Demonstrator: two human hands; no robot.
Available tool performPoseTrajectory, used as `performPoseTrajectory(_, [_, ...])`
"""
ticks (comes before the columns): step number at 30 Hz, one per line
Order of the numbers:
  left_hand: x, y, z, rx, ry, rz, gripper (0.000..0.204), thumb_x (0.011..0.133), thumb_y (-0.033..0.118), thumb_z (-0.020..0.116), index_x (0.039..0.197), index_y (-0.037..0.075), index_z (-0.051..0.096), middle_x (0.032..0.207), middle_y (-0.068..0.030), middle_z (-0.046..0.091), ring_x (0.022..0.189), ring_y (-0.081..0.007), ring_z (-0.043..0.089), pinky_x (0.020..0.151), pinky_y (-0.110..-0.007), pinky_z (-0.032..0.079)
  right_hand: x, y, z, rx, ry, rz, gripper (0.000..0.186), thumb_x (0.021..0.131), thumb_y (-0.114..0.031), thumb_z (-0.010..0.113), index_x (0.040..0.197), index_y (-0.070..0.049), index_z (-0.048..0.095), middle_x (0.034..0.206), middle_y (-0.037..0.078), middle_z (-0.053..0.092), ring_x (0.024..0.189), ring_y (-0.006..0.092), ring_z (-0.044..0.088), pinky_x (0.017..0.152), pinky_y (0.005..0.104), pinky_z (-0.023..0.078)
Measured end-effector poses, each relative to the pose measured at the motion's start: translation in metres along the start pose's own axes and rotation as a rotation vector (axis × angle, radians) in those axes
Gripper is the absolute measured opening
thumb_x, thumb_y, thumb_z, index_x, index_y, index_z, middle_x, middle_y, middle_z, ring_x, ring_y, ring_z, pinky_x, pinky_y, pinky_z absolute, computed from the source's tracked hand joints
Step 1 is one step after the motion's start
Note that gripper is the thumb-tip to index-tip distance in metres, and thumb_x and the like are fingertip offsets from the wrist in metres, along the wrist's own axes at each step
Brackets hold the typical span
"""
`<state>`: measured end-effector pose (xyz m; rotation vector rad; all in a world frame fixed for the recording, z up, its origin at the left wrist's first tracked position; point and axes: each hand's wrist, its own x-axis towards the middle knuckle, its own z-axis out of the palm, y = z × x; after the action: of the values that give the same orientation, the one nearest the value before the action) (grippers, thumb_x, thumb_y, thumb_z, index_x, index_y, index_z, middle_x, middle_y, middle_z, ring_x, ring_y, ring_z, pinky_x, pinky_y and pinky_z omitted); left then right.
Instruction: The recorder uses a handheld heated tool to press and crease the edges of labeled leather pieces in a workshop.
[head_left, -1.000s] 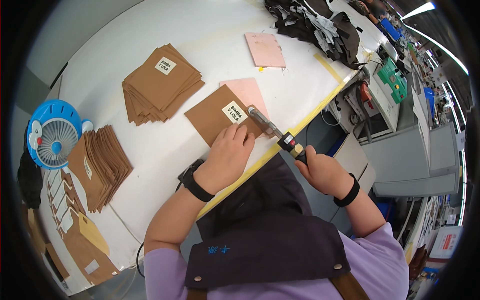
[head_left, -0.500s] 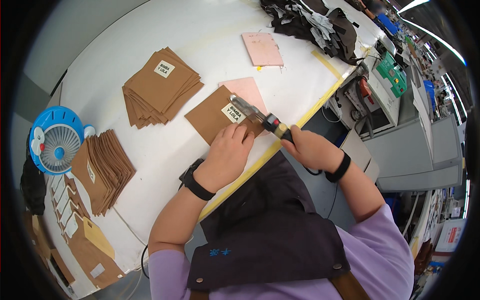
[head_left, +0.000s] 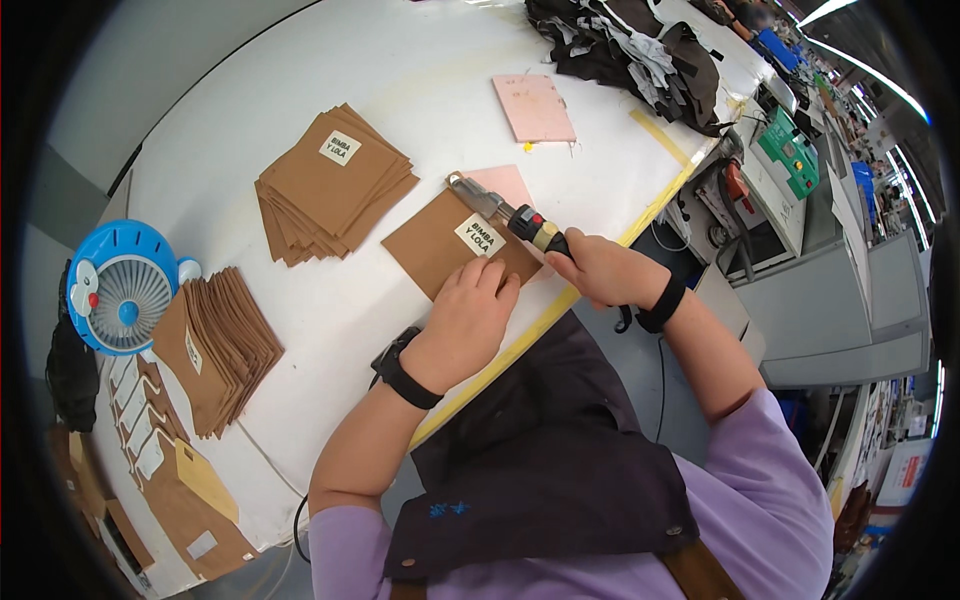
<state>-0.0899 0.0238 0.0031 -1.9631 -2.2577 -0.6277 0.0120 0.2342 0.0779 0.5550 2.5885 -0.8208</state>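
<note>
A square brown panel with a pale label lies flat on the white table, partly over a pink sheet. My left hand rests on its near corner, fingers laid out just below the label. In my right hand is a hot-air gun with a metal nozzle and a black body that has a red button. I grip it by the handle, and its nozzle reaches over the panel's upper right edge. Whether the nozzle touches the panel, I cannot tell.
Stacked brown panels lie to the left of mine, and a thick upright bundle of brown pieces stands nearer. A blue fan sits at the far left. Farther back are another pink sheet and a dark fabric heap.
The hot-air gun and my right hand have moved up and left along the panel's right edge. My left hand stays on the panel. The whole view has shifted slightly.
</note>
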Motion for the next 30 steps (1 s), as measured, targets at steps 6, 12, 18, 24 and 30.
performPoseTrajectory(6, [-0.001, -0.001, -0.004, 0.018, 0.005, -0.016, 0.043, 0.085, 0.007, 0.067, 0.126, -0.004, 0.063, 0.129, -0.0233, 0.06, 0.125, -0.0386, 0.055, 0.106, -0.047, 0.047, -0.038, 0.017, 0.015, -0.082, 0.04, -0.012, 0.048, 0.108, -0.04, 0.049, 0.101, 0.007, 0.051, 0.079, 0.027, 0.066, 0.075, 0.0457, 0.066, 0.069, 0.0503, 0.052])
performPoseTrajectory(12, [0.0, 0.0, -0.002, 0.029, -0.02, -0.009, 0.044, 0.086, 0.008, 0.068, 0.128, -0.004, 0.062, 0.129, -0.0231, 0.059, 0.125, -0.0385, 0.055, 0.107, -0.047, 0.047, -0.013, 0.005, 0.008, -0.031, 0.031, -0.036, 0.043, 0.11, -0.038, 0.045, 0.104, 0.005, 0.047, 0.068, 0.019, 0.064, 0.055, 0.029, 0.068, 0.055, 0.0405, 0.054])
performPoseTrajectory(18, [0.001, 0.0, -0.001, 0.011, -0.013, -0.001, 0.047, 0.085, 0.008, 0.071, 0.129, -0.003, 0.061, 0.13, -0.0229, 0.059, 0.126, -0.0382, 0.054, 0.107, -0.047, 0.047, 0.009, 0.003, 0.009, -0.028, 0.054, -0.028, 0.045, 0.11, -0.038, 0.046, 0.102, 0.006, 0.049, 0.076, 0.023, 0.066, 0.055, 0.0328, 0.067, 0.058, 0.0435, 0.054])
performPoseTrajectory(24, [-0.002, -0.001, -0.003, 0.02, -0.039, -0.015, 0.046, 0.085, 0.008, 0.071, 0.129, -0.003, 0.062, 0.131, -0.0231, 0.06, 0.127, -0.0375, 0.054, 0.108, -0.046, 0.046, -0.086, 0.036, 0.028, -0.089, 0.047, 0.031, 0.043, 0.108, -0.039, 0.049, 0.107, 0.004, 0.046, 0.075, 0.026, 0.065, 0.07, 0.0454, 0.065, 0.063, 0.0508, 0.051])
performPoseTrajectory(30, [-0.001, -0.001, -0.002, 0.047, -0.027, -0.008, 0.045, 0.086, 0.009, 0.071, 0.129, -0.003, 0.062, 0.132, -0.0228, 0.06, 0.127, -0.0376, 0.054, 0.108, -0.046, 0.046, -0.115, 0.037, 0.028, -0.073, -0.015, 0.116, 0.043, 0.107, -0.039, 0.051, 0.105, 0.003, 0.046, 0.077, 0.028, 0.065, 0.073, 0.0479, 0.065, 0.066, 0.0534, 0.051])
